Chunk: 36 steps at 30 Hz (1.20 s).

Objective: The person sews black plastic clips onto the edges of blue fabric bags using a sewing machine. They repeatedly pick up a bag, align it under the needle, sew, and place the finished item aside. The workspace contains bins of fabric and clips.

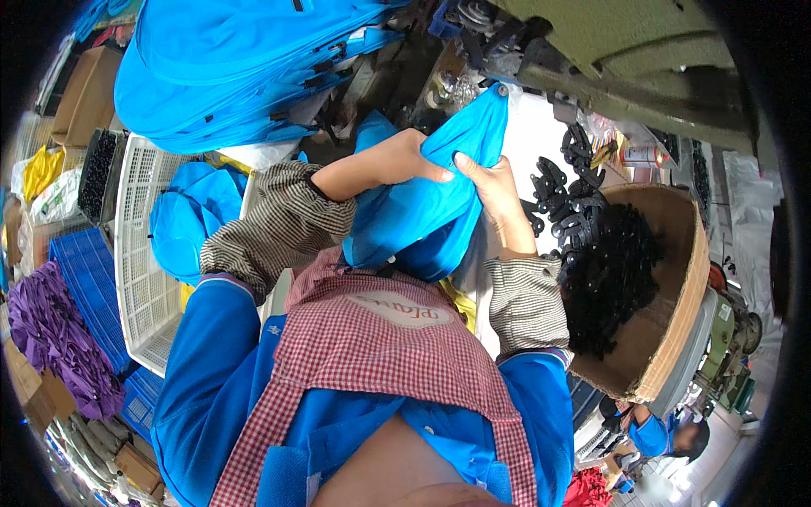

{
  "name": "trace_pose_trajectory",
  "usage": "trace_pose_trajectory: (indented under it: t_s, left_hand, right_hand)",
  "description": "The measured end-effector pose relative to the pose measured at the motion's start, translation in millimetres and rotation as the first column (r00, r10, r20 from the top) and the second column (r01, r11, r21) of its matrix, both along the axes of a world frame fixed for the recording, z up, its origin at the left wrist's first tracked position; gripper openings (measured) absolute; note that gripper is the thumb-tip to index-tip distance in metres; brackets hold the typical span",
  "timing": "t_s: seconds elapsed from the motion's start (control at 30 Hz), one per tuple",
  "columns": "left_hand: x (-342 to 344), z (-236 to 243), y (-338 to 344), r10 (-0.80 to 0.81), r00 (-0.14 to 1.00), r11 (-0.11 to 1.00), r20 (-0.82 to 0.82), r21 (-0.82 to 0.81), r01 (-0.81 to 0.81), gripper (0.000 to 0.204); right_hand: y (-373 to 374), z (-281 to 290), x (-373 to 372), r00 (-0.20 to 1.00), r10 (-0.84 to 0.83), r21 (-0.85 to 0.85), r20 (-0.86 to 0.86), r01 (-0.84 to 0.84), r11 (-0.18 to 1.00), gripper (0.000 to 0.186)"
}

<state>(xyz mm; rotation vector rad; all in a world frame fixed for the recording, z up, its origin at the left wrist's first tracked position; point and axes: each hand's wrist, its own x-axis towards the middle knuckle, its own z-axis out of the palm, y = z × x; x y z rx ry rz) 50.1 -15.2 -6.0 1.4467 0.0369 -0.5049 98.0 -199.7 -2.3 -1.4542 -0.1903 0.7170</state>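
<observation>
Both my hands hold a piece of bright blue cloth point(405, 221) in front of my apron. My left hand point(404, 162) grips it from the left, with the thumb lying over the folds and the other fingers hidden by cloth. From the right, my right hand point(500, 199) pinches the same cloth, thumb on top. The upper corner of the cloth stretches away from me to a small round dark piece at its tip. Its lower part hangs in loose folds near my lap.
A white plastic basket point(135, 253) with blue cloth pieces stands at my left. Stacked blue cloth point(253, 68) lies beyond it. At right, black plastic parts point(553, 182) lie beside a cardboard box point(676, 317) of black pieces. A green machine body point(625, 51) overhangs the far right.
</observation>
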Motion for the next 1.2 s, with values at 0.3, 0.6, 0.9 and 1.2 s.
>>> trace_pose_trajectory:
  t_s: [0.3, 0.6, 0.9, 1.2]
  left_hand:
    - [45, 0, 34, -0.007, 0.99, 1.0, 0.143, -0.016, 0.009, 0.031]
    - [98, -4, 51, 0.034, 0.986, 0.999, 0.164, -0.039, -0.028, 0.028]
    - [79, 44, 47, 0.069, 0.97, 0.998, -0.235, 0.027, -0.065, 0.038]
    - [61, -4, 47, 0.018, 0.998, 0.997, -0.06, -0.076, -0.022, 0.049]
  right_hand:
    - [37, 7, 31, 0.989, -0.133, 0.209, -0.065, 0.144, 0.967, 0.029]
    - [56, 2, 87, 0.953, -0.261, 0.121, 0.155, 0.244, 0.962, 0.037]
    - [61, -1, 89, 0.906, -0.207, 0.102, -0.37, 0.26, 0.96, 0.036]
    - [-85, -70, 108, 0.996, -0.017, -0.555, 0.085, 0.061, 0.829, 0.051]
